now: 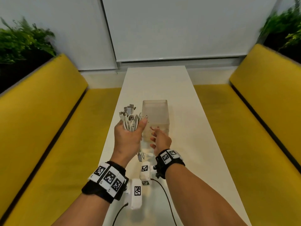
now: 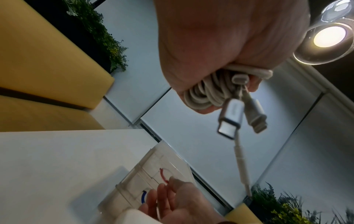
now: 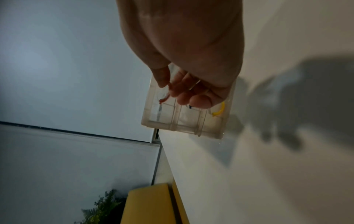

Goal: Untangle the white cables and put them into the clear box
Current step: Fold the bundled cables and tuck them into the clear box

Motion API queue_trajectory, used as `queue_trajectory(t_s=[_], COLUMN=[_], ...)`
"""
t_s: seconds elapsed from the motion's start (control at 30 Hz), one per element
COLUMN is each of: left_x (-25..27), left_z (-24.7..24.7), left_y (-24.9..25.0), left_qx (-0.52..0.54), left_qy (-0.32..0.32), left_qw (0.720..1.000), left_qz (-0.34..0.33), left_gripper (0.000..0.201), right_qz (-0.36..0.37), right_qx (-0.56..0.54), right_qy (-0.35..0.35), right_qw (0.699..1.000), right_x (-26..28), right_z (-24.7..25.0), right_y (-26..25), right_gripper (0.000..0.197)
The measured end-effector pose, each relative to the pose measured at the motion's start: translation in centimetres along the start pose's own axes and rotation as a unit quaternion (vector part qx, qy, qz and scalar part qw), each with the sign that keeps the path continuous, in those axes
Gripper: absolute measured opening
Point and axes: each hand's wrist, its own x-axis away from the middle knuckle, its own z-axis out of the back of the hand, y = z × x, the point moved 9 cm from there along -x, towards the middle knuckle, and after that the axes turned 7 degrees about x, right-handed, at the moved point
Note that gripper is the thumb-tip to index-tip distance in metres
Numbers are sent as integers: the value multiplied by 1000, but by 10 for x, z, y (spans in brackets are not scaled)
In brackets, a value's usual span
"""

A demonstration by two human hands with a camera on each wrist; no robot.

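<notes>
Two hands over a white table (image 1: pixel 179 98), catalogued left to right. Left hand (image 1: pixel 128 137): fist clenched round a bundle of white cables (image 1: pixel 131 121), raised just left of the clear box (image 1: pixel 155 111); plugs fan out above the fist, loose ends trail below the wrist. The left wrist view alone shows the cable coils (image 2: pixel 203 97) packed in the palm and two silver connectors (image 2: pixel 229 118) dangling. Clear box: upright on the table, mid-width. Right hand (image 1: pixel 160 139): fingers loosely spread at the box's near face, grasping nothing visible. Only the right wrist view shows the box's divisions (image 3: pixel 184 115) with red, blue and yellow curved marks. Yellow benches (image 1: pixel 40 119) flank the table.
</notes>
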Motion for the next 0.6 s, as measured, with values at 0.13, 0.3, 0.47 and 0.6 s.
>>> queue_trajectory(t_s=[0.13,0.3,0.47,0.6], left_x=[-6,-22,-33,-44], left_z=[-2,-7,-23,-47], left_y=[-8,-25,-58,-74], left_qx=[-10,-66,-134,-138], left_qy=[2,-36,-83,-100], left_qw=[1000,997,984,984], left_qz=[6,26,82,56], left_gripper=[27,30,37,38], right_qz=[18,51,43,23], right_qx=[33,136,136,116], right_qy=[5,-36,-43,-53], right_qw=[999,989,989,992], right_x=[-2,12,35,48], right_z=[-1,18,45,52], right_y=[-10,-9,17,35], right_gripper=[8,13,21,14])
